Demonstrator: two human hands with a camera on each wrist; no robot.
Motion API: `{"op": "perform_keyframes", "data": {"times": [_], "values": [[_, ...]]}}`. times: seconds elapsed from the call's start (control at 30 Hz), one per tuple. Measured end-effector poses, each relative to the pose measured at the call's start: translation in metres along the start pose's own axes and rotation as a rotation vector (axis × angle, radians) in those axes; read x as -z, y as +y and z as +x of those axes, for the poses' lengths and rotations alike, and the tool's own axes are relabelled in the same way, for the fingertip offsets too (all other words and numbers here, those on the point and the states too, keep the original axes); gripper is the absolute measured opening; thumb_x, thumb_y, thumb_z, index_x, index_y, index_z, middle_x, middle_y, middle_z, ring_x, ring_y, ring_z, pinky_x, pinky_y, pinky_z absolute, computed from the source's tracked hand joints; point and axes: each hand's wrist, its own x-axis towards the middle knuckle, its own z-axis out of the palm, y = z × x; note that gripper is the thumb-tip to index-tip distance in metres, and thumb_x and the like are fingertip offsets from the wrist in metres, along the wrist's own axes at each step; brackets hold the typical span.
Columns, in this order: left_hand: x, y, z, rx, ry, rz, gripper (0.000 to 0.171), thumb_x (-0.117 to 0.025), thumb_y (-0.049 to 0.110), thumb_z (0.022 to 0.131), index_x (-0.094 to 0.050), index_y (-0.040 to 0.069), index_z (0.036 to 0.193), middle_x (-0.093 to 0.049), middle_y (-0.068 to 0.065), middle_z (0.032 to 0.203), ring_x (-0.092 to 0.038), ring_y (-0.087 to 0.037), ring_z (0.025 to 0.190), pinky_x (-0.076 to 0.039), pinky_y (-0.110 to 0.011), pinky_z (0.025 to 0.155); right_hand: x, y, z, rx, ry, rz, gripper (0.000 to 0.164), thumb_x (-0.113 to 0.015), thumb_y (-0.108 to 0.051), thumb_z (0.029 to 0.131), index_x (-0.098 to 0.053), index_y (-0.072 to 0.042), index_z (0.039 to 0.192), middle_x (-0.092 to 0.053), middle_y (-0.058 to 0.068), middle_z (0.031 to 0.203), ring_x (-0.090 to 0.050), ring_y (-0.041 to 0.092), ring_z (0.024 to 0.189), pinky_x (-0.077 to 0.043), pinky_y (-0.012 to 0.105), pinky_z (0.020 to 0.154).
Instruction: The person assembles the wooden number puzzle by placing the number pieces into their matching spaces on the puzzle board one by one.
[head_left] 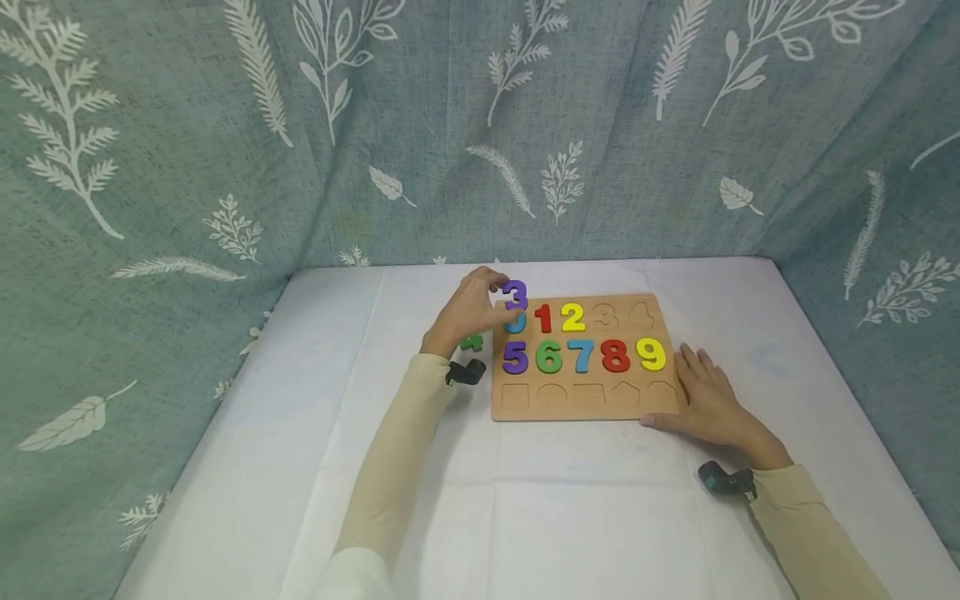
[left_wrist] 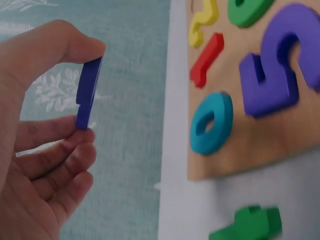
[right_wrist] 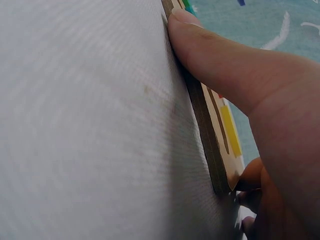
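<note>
Between thumb and fingertips, my left hand (head_left: 467, 310) pinches a purple number 3 (head_left: 515, 294), held up over the top left corner of a wooden number puzzle board (head_left: 588, 413). In the left wrist view the purple 3 (left_wrist: 89, 94) is seen edge-on, apart from the board. My right hand (head_left: 712, 408) rests at the board's lower right corner, its thumb (right_wrist: 205, 42) along the front edge and its straight fingers by the right side. A blue 0 (head_left: 516, 324), red 1 (head_left: 543, 318) and yellow 2 (head_left: 573, 317) sit in the top row, beside bare outlines of 3 and 4.
A green number 4 (head_left: 471, 342) lies on the white cloth left of the board, partly behind the left wrist. The middle row holds the numbers 5 (head_left: 515, 357) through 9 (head_left: 650, 354). Shape outlines line the bottom row. A patterned curtain (head_left: 450, 125) hangs behind the table.
</note>
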Motion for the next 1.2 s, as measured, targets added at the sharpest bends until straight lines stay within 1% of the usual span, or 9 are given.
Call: {"op": "perform_keyframes", "data": {"times": [0.2, 0.33, 0.53, 0.7, 0.83, 0.97, 1.2], "values": [[-0.007, 0.013, 0.008, -0.022, -0.019, 0.005, 0.065, -0.08, 0.042, 0.085, -0.064, 0.003, 0.135, -0.062, -0.013, 0.126, -0.055, -0.035, 0.123, -0.051, -0.048, 0.107, 0.0, 0.002, 0.0, 0.014, 0.008, -0.005, 0.137, -0.08, -0.067, 0.074, -0.007, 0.009, 0.162, -0.002, 0.036, 0.168, 0.008, 0.059, 0.155, 0.001, 0.077, 0.121], [-0.012, 0.019, 0.012, -0.034, -0.024, 0.003, 0.063, -0.081, 0.04, 0.085, -0.064, 0.003, 0.134, -0.062, -0.011, 0.127, -0.055, -0.033, 0.124, -0.05, -0.048, 0.11, -0.001, 0.002, 0.0, 0.011, 0.005, -0.012, 0.137, -0.08, -0.068, 0.074, -0.007, 0.008, 0.162, -0.002, 0.036, 0.168, 0.007, 0.059, 0.155, 0.001, 0.076, 0.121], [-0.02, 0.025, 0.018, -0.049, -0.038, -0.017, 0.064, -0.081, 0.039, 0.085, -0.064, 0.002, 0.135, -0.062, -0.012, 0.126, -0.056, -0.035, 0.124, -0.05, -0.047, 0.108, -0.002, 0.002, 0.0, 0.009, 0.003, -0.01, 0.137, -0.08, -0.068, 0.074, -0.007, 0.009, 0.162, -0.001, 0.036, 0.168, 0.008, 0.059, 0.155, 0.001, 0.077, 0.121], [-0.026, 0.031, 0.023, -0.047, -0.048, -0.014, 0.065, -0.082, 0.039, 0.086, -0.063, 0.003, 0.137, -0.061, -0.011, 0.128, -0.055, -0.034, 0.124, -0.05, -0.046, 0.107, -0.002, 0.002, 0.001, 0.007, 0.006, -0.013, 0.136, -0.08, -0.068, 0.075, -0.007, 0.008, 0.162, -0.001, 0.036, 0.168, 0.008, 0.058, 0.155, 0.001, 0.077, 0.121], [-0.033, 0.036, 0.027, -0.055, -0.045, -0.024, 0.064, -0.082, 0.04, 0.086, -0.064, 0.004, 0.136, -0.061, -0.009, 0.13, -0.055, -0.031, 0.125, -0.051, -0.045, 0.108, -0.002, 0.003, 0.001, 0.007, 0.008, -0.015, 0.136, -0.079, -0.068, 0.075, -0.008, 0.009, 0.162, -0.001, 0.036, 0.168, 0.008, 0.058, 0.155, 0.001, 0.077, 0.121], [-0.04, 0.041, 0.03, -0.078, -0.046, -0.03, 0.063, -0.082, 0.04, 0.086, -0.064, 0.005, 0.135, -0.061, -0.008, 0.129, -0.056, -0.03, 0.124, -0.051, -0.045, 0.108, -0.001, 0.002, 0.0, 0.006, 0.005, -0.007, 0.136, -0.08, -0.067, 0.074, -0.007, 0.009, 0.162, -0.001, 0.036, 0.168, 0.009, 0.058, 0.155, 0.001, 0.077, 0.121], [-0.049, 0.05, 0.037, -0.096, -0.083, -0.024, 0.064, -0.08, 0.04, 0.087, -0.063, 0.004, 0.136, -0.061, -0.008, 0.131, -0.057, -0.029, 0.125, -0.051, -0.042, 0.108, 0.0, -0.001, 0.0, -0.002, 0.0, -0.008, 0.136, -0.079, -0.067, 0.075, -0.008, 0.009, 0.162, -0.002, 0.036, 0.168, 0.008, 0.058, 0.155, 0.001, 0.076, 0.121]]}}
